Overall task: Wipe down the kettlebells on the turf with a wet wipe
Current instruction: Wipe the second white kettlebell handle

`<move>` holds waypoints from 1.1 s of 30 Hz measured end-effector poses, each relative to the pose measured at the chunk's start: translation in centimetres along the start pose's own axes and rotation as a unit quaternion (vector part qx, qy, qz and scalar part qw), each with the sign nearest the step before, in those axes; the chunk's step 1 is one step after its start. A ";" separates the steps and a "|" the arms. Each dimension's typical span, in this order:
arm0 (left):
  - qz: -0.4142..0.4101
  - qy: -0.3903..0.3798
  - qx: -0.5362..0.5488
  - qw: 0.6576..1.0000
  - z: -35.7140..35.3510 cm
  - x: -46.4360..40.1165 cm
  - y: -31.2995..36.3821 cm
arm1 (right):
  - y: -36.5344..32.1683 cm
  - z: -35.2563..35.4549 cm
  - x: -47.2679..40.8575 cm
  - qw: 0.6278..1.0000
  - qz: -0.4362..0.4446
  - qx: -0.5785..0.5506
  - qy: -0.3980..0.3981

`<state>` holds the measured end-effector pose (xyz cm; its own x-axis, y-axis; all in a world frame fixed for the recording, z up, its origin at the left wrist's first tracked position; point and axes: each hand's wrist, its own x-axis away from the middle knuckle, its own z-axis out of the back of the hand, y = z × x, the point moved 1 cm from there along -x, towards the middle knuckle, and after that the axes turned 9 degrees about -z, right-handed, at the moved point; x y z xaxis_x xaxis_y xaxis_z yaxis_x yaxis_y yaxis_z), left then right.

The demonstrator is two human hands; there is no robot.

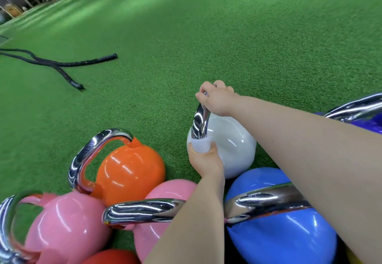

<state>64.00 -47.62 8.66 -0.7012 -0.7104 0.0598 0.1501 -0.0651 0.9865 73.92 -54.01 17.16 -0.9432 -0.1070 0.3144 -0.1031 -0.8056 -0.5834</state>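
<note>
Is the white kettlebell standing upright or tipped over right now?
Tipped. The white kettlebell leans away, handle slanting up; the right hand grips the handle top, the left hand holds the wet wipe at its base.

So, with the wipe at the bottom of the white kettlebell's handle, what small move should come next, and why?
Probably slide the left hand with the wipe up the handle toward the right hand. The wipe sits at the handle's base on the white kettlebell, the right hand grips the top, and the chrome between is uncovered.
</note>
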 end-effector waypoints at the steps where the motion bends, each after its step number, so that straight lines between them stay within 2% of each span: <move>1: 0.000 -0.006 0.000 1.000 0.1 -0.1 -0.1 | 0.0 -0.1 0.0 1.000 -0.003 -0.001 0.001; 5: 0.015 -0.058 -0.075 0.995 0.8 -0.9 -0.5 | 0.1 0.1 0.1 1.000 0.011 -0.008 0.005; 9: 0.082 -0.116 -0.226 0.964 1.4 -1.3 -0.2 | 1.4 2.7 1.1 0.993 0.017 -0.002 0.113; 10: 0.096 -0.136 -0.248 0.954 1.6 -1.4 0.0 | 1.8 3.5 1.3 0.996 0.005 0.011 0.090; 11: 0.109 -0.157 -0.266 0.945 1.7 -1.4 0.3 | 2.2 4.1 1.6 1.000 -0.016 0.007 0.015; 12: 0.126 -0.181 -0.281 0.934 1.8 -1.3 0.5 | 2.4 4.3 2.2 0.994 -0.039 -0.013 -0.098; 14: 0.153 -0.236 -0.314 0.907 2.1 -1.2 1.0 | 2.7 3.8 3.7 0.947 -0.054 -0.042 -0.313; 15: 0.159 -0.262 -0.331 0.892 2.3 -1.2 1.2 | 2.7 3.1 4.3 0.924 -0.041 -0.034 -0.379; 19: 0.152 -0.368 -0.379 0.835 3.4 -1.6 2.0 | 2.0 -1.0 6.0 0.885 -0.037 0.011 -0.463; 22: 0.146 -0.434 -0.382 0.803 4.6 -2.5 3.5 | 1.8 -2.8 5.9 0.888 -0.072 -0.070 -0.449; 24: 0.150 -0.457 -0.354 0.802 5.2 -3.3 3.9 | 2.0 -3.4 5.7 0.889 -0.096 -0.137 -0.426; 28: 0.147 -0.444 -0.253 0.847 6.1 -4.1 4.9 | 2.5 -4.2 5.8 0.876 -0.143 -0.202 -0.413; 31: 0.164 -0.451 -0.202 0.854 6.3 -4.2 5.3 | 3.1 -4.3 5.7 0.879 -0.168 -0.235 -0.380; 33: 0.175 -0.443 -0.181 0.860 6.3 -4.5 5.0 | 3.1 -4.2 5.8 0.855 -0.184 -0.291 -0.389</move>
<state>63.56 -40.33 14.25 -0.8009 0.0720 0.5945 0.5549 -0.2838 0.7820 66.81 -54.68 14.01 -0.3411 -0.4457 0.8277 -0.7006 -0.4665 -0.5399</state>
